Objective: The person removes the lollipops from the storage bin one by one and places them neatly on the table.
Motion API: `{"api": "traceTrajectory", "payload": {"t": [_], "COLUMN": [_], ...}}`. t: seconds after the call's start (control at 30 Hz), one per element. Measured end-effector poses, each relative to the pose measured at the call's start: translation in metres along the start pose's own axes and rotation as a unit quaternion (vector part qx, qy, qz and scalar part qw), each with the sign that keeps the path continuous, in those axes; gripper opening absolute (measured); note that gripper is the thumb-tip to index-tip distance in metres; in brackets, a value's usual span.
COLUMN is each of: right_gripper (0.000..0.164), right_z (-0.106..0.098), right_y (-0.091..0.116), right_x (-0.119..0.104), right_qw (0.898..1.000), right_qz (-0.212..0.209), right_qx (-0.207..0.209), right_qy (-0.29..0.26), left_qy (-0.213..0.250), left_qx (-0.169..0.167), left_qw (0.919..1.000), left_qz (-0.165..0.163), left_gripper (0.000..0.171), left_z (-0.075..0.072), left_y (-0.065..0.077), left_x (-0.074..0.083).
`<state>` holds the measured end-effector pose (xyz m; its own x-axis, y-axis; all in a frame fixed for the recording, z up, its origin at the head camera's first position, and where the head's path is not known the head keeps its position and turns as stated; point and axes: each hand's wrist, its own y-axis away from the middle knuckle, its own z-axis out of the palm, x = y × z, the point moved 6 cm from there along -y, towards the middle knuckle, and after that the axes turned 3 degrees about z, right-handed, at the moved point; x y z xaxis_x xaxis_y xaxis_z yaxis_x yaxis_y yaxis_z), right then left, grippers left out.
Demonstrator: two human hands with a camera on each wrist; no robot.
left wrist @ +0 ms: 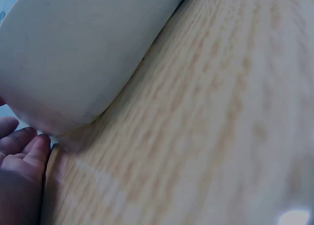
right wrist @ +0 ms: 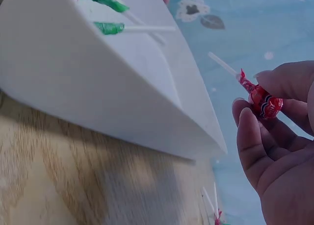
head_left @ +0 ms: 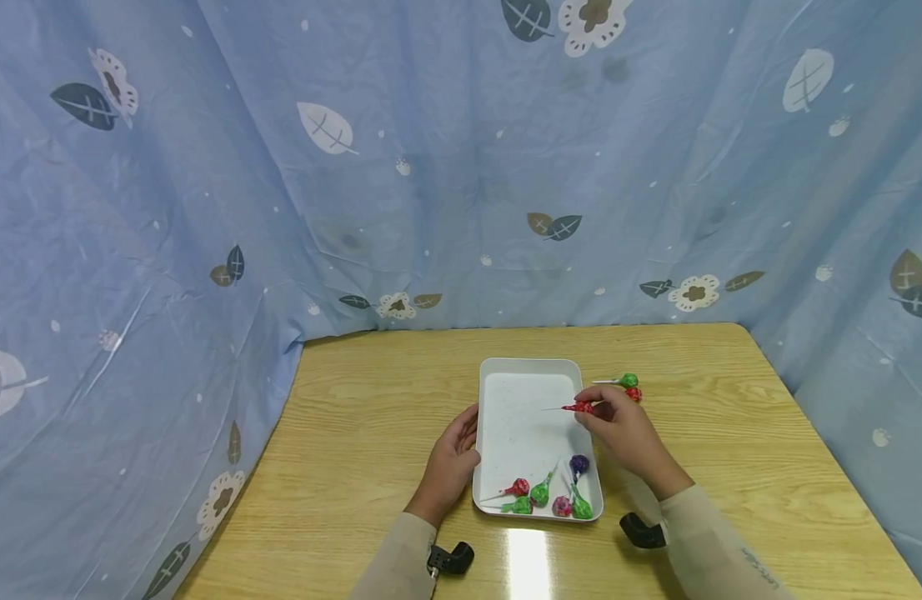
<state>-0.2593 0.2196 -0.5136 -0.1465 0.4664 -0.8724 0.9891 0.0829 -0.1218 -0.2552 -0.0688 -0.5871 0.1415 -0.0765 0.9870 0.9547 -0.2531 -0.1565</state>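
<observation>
My right hand pinches a red-wrapped lollipop by its candy end, between thumb and fingers. The lollipop is over the right side of a white tray, its white stick pointing left. At the tray's left side, my left hand rests with its fingers against the outer wall. Several wrapped lollipops lie in the near end of the tray: a red one, a purple one, a pink one and green ones, among them a green lollipop in the corner.
Right of the tray, a green lollipop and a red lollipop lie on the wooden table, just beyond my right hand. A blue patterned curtain hangs behind the table and along both sides.
</observation>
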Motion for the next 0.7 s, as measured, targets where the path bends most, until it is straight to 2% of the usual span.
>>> {"api": "traceTrajectory", "payload": {"t": [0.7], "right_gripper": [0.029], "right_z": [-0.027], "right_y": [0.010], "right_x": [0.030], "right_qw": [0.998], "right_qz": [0.036], "right_qx": [0.056], "right_qy": [0.003], "left_qy": [0.002], "left_qx": [-0.003], "left_qw": [1.0000], "left_qz": [0.003], "left_gripper": [0.078], "left_z": [-0.001], "left_y": [-0.001], "left_x": [-0.002]}}
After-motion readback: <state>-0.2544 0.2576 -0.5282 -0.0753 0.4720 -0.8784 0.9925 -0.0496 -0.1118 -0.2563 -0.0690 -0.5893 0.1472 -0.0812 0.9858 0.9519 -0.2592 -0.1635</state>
